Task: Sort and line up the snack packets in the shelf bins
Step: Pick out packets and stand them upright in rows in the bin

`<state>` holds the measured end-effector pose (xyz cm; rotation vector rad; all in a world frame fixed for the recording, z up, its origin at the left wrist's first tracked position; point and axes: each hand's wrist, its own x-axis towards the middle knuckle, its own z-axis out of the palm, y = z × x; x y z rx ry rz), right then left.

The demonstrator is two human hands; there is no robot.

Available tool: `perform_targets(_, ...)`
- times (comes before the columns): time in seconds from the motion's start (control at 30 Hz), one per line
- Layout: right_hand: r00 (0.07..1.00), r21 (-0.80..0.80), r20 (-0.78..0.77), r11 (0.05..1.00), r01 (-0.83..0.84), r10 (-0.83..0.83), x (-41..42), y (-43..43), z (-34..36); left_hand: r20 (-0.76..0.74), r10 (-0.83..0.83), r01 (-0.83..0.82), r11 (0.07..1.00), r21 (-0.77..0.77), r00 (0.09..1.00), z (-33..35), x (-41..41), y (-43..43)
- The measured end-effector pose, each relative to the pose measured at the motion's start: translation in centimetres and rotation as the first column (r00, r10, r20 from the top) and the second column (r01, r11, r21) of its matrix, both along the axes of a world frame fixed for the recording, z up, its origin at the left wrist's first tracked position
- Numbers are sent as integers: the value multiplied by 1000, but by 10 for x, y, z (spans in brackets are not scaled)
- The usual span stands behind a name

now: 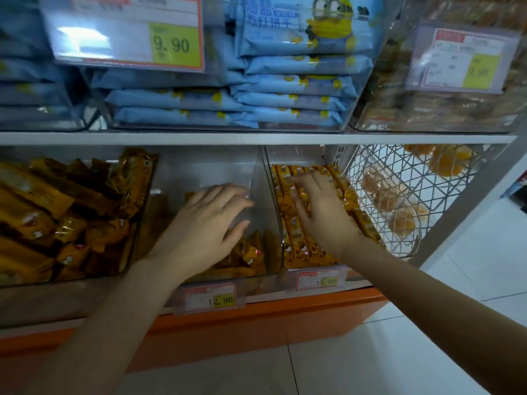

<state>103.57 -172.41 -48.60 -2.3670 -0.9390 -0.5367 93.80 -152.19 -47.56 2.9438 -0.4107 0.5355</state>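
**While both hands lie flat in the lower bins, the rows want squaring**

At the left end of the lower shelf, the left bin (136,240) holds orange packets (57,209) heaped at all angles, with no row to them yet. Next along, the left hand (205,220) is palm down over the middle bin (205,172), fingers straight and spread, holding nothing. Its fingertips reach that bin's clear right wall, though I cannot tell whether they touch it. Beneath it a low, loose layer of packets (251,253) lies toward the front edge.

Across that wall, the right hand (322,212) rests with spread fingers flat on the lined-up packets (296,243) in the right bin (296,155). These lie side by side in rows running front to back. Past the shelf's right end hangs a wire basket (399,181).

The step in hand looks like levelling the right bin's rows. To do it well, press lightly with the whole flat of the fingers, since these wrappers likely crush and slide easily. Sweep toward the front edge so the packet ends meet in one line above the price tag (320,280). The left hand would serve best steadying the shared wall, so the bin does not shift. The loose packets under it come next, turned the same way before they are rowed.
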Motion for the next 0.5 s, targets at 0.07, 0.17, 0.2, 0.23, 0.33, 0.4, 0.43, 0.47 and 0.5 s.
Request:
perform_targets(0.07,990,5,5,990,-141,141,-20,19,5,-10,70,-69,996,50,997,2,-15,26)
perform_targets(0.17,962,-54,-124,967,-251,243,-35,55,7,-32,133,-130,988,82,991,-1,-38,58)
perform_targets(0.2,949,-89,-202,961,-262,241,-38,68,6,-36,147,-144,986,88,988,-2,-45,67)
perform_targets(0.23,931,-124,-289,955,-269,225,-39,81,5,-35,153,-150,985,88,988,-4,-51,74)
perform_targets(0.33,851,-320,-524,914,-250,49,-33,114,-7,-20,141,-140,989,55,990,-10,-64,89)
perform_targets(0.4,835,-543,-536,807,-230,-122,-26,125,-15,-18,133,-132,991,21,991,-15,-70,94)
perform_targets(0.43,831,-621,-527,748,-235,-177,-24,128,-19,-14,129,-129,992,9,992,-17,-72,95)
perform_targets(0.47,829,-663,-522,707,-246,-202,-23,130,-22,-9,125,-125,992,5,992,-18,-73,95)
perform_targets(0.5,829,-680,-519,688,-253,-208,-24,131,-25,-6,120,-120,993,5,993,-19,-73,95)
